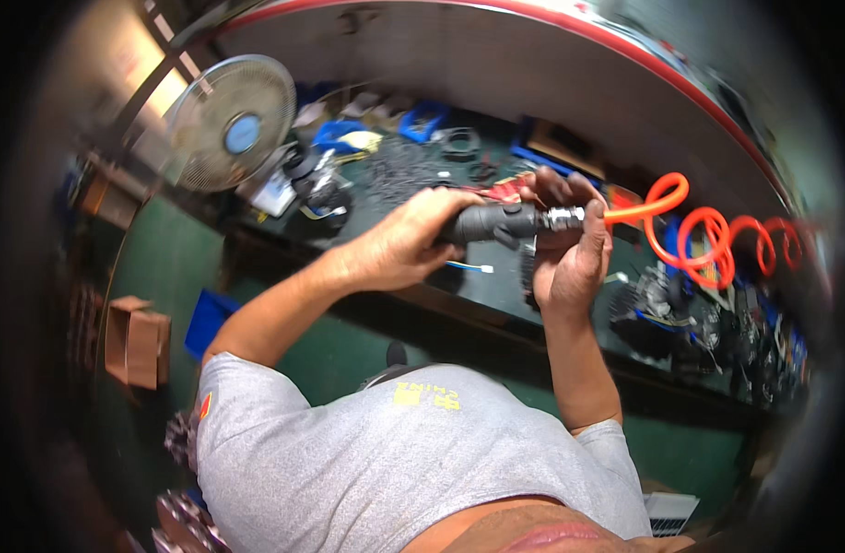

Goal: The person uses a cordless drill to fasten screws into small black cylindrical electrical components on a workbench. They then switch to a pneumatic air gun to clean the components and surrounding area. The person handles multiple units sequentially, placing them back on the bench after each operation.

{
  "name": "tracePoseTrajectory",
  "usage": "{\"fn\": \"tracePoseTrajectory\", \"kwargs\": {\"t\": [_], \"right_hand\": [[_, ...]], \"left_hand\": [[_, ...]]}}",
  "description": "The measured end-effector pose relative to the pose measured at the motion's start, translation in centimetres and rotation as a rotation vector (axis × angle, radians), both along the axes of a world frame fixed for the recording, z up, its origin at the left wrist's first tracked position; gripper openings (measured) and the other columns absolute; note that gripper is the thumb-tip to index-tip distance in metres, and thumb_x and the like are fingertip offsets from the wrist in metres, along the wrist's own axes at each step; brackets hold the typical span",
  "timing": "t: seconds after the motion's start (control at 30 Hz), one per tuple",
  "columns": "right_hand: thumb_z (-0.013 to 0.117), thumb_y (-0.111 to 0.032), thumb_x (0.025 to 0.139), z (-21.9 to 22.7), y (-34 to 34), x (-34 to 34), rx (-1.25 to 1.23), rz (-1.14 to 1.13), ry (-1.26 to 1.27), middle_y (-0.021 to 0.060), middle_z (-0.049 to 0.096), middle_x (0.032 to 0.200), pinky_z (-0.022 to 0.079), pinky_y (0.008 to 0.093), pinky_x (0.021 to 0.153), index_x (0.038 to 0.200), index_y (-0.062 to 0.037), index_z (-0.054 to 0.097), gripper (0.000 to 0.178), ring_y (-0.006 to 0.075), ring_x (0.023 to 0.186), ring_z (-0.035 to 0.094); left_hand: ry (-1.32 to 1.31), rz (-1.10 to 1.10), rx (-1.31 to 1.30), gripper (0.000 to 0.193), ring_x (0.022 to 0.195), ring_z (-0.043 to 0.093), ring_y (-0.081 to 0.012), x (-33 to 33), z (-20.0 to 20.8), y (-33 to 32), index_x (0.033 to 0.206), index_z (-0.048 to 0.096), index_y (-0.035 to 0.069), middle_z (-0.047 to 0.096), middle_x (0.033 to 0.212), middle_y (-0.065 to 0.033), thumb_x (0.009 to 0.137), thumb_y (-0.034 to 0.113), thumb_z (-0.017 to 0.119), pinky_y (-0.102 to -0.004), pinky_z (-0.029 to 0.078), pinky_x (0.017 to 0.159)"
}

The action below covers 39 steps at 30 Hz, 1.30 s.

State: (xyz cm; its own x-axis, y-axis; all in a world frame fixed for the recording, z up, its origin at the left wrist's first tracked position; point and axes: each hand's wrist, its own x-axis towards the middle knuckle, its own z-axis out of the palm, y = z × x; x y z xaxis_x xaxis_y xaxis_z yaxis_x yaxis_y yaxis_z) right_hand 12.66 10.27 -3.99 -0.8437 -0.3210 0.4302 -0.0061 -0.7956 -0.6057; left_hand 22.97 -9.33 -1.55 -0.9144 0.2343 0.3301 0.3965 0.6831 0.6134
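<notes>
My left hand (421,235) is wrapped around the black body of an air tool (492,224), held level above the workbench. A silver hose coupling (561,218) joins the tool's right end to an orange coiled air hose (704,235). My right hand (570,253) is curled around that coupling, thumb on the near side and fingers behind it. The tool's working end is hidden by my left hand. Something red (508,191), partly covered, lies behind the tool. On the bench below, a thin cable with a white connector (486,269) sticks out.
A round fan (243,134) stands at the bench's left end. Blue bins (422,120) and piles of small black parts (399,170) occupy the back. Black assemblies with wires (662,309) crowd the right. A cardboard box (137,343) and a blue crate (209,323) sit on the floor.
</notes>
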Motion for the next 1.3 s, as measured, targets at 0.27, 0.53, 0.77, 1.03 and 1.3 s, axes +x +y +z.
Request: {"fn": "tracePoseTrajectory", "kwargs": {"t": [0.27, 0.53, 0.77, 1.03, 1.3], "right_hand": [[0.052, -0.029, 0.107, -2.7, -19.6, 10.9, 0.187, 0.038, 0.025, 0.0024, 0.046, 0.069, 0.048, 0.0352, 0.07, 0.096, -0.0049, 0.055, 0.026, 0.0136, 0.062, 0.046], [0.054, -0.02, 0.107, -3.1, -29.9, 13.3, 0.243, 0.164, 0.147, 0.0016, 0.055, 0.083, 0.045, 0.0243, 0.064, 0.103, -0.0005, 0.059, 0.02, 0.0081, 0.069, 0.05], [0.058, -0.027, 0.101, -2.8, -33.9, 6.7, 0.039, 0.074, 0.402, 0.0161, 0.059, 0.13, 0.044, 0.0347, 0.106, 0.139, 0.0014, 0.045, 0.049, 0.0204, 0.118, 0.058], [0.079, -0.024, 0.08, -21.6, -37.4, -3.5, 0.919, -0.074, 0.092, 0.0207, 0.06, 0.133, 0.046, 0.0386, 0.105, 0.14, 0.0035, 0.046, 0.074, 0.0278, 0.125, 0.058], [0.089, -0.045, 0.062, -27.4, -44.3, -2.4, 1.211, 0.006, 0.204, 0.033, 0.043, 0.146, 0.034, 0.0456, 0.117, 0.149, 0.0103, 0.03, 0.119, 0.0427, 0.138, 0.041]], "left_hand": [[-0.048, 0.462, 0.14, 0.069, 0.109, 0.06, -0.038, 10.4, -7.1, -10.9, 0.135, 0.049, 0.005, 0.06, 0.118, -0.0187, 0.072, 0.011, 0.077, -0.0445, 0.049, 0.094], [0.317, 0.71, 0.387, 0.033, 0.084, 0.066, -0.0308, 10.2, -9.5, -18.4, 0.099, 0.065, 0.004, 0.065, 0.089, -0.0125, 0.072, 0.009, 0.082, -0.0356, 0.053, 0.073], [0.247, 0.601, 0.575, 0.019, 0.067, 0.057, -0.0057, 5.4, -5.7, -24.5, 0.096, 0.063, 0.003, 0.064, 0.076, 0.0004, 0.082, 0.005, 0.075, -0.0258, 0.049, 0.063], [0.425, 0.536, 0.692, 0.009, 0.073, 0.065, -0.0092, -5.6, -2.3, -31.1, 0.092, 0.071, 0.0, 0.071, 0.083, -0.0034, 0.083, 0.002, 0.072, -0.0247, 0.052, 0.068], [0.34, 0.498, 0.65, 0.005, 0.066, 0.061, -0.0093, -10.2, -8.0, -36.6, 0.086, 0.071, -0.001, 0.068, 0.075, -0.001, 0.083, 0.004, 0.071, -0.0251, 0.048, 0.062]]}}
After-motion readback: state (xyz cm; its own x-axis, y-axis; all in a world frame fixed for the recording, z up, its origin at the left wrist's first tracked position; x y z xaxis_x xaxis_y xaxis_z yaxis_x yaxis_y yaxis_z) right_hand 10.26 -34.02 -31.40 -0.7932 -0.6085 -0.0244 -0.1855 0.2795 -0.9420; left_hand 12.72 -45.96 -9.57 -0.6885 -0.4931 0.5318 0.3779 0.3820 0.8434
